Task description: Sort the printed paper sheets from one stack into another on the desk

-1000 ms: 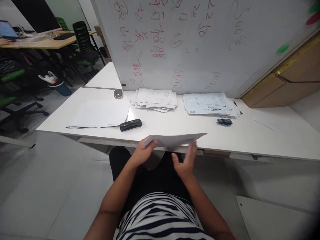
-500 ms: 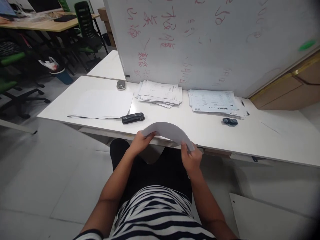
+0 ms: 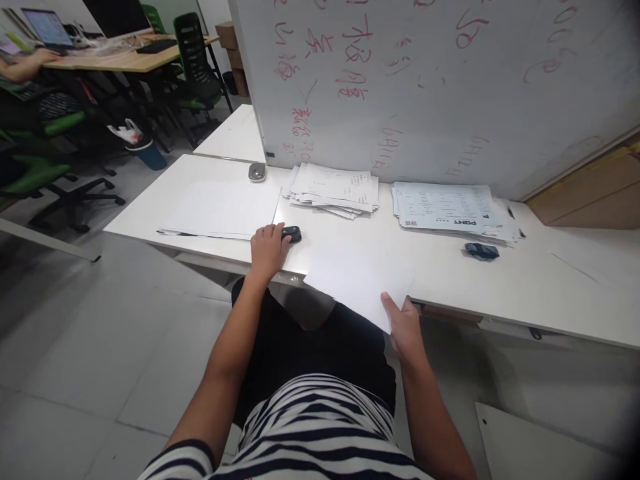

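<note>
My left hand (image 3: 269, 250) is closed over a black stapler (image 3: 291, 233) lying on the white desk; only the stapler's right end shows past my fingers. In my right hand (image 3: 404, 325), white paper (image 3: 357, 283) is pinched at its near right corner between thumb and fingers. The paper lies nearly flat, reaching over the desk's front edge; I cannot tell how many sheets there are. Left of the stapler, and close to my left hand, a stack of large blank white sheets (image 3: 215, 207) rests on the desk.
Two piles stand along the whiteboard (image 3: 425, 87): written papers (image 3: 335, 187) and bluish printed sheets (image 3: 443, 207). A small dark crumpled item (image 3: 481, 251) lies at the right. A rounded silver-grey case (image 3: 257, 172) sits at the back left. At another desk, a person's arm (image 3: 30, 65) shows.
My left hand has let go of the paper and moved left onto the stapler. The paper, bent into an arch before, now lies flatter in my right hand. The view has shifted slightly left.
</note>
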{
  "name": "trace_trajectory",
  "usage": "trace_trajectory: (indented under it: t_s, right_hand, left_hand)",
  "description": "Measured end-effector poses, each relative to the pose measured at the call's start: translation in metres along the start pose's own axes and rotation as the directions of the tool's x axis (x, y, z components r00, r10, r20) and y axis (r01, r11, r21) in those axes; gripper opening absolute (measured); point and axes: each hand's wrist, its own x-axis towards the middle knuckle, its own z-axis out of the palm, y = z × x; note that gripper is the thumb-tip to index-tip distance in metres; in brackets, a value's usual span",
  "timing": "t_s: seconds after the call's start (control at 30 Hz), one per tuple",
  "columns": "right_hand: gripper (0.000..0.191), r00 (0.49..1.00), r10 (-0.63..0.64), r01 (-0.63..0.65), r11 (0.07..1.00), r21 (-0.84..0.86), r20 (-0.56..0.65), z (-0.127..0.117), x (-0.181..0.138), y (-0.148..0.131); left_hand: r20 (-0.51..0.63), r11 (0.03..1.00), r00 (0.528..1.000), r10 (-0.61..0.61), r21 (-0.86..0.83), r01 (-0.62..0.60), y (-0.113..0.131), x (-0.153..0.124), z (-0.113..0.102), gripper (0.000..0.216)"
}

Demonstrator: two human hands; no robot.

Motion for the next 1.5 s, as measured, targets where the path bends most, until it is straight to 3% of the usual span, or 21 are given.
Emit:
trace_trajectory:
  t_s: [0.17, 0.33, 0.67, 0.93, 1.5]
  right_hand:
    - [0.046, 0.987, 0.1, -0.112, 0.989, 0.095, 0.122, 0.006, -0.003, -0.006]
    - [0.039, 0.981, 0.071, -0.086, 0.993, 0.078, 0.18, 0.014, -0.005, -0.012]
    - [0.044, 0.961, 0.084, -0.097, 0.995, 0.036, 0.265, 0.032, 0.004, -0.013]
    - [0.044, 0.959, 0.079, -0.097, 0.994, 0.052, 0.274, 0.036, 0.005, -0.011]
    - [0.044, 0.955, 0.101, -0.116, 0.992, 0.04, 0.278, 0.035, 0.009, -0.007]
  left_hand:
    - [0.064, 0.995, 0.998, 0.028, -0.093, -0.022, -0.016, 0.004, 0.006, 0.039]
    - [0.105, 0.976, 0.991, 0.078, -0.211, -0.055, -0.024, 0.001, 0.002, 0.035]
    - [0.117, 0.964, 0.984, 0.134, -0.246, -0.102, -0.025, -0.001, -0.001, 0.032]
    - [0.098, 0.956, 0.981, 0.165, -0.261, -0.134, -0.026, -0.001, -0.002, 0.032]
    - [0.173, 0.965, 0.969, 0.173, -0.226, -0.132, -0.024, -0.001, -0.006, 0.034]
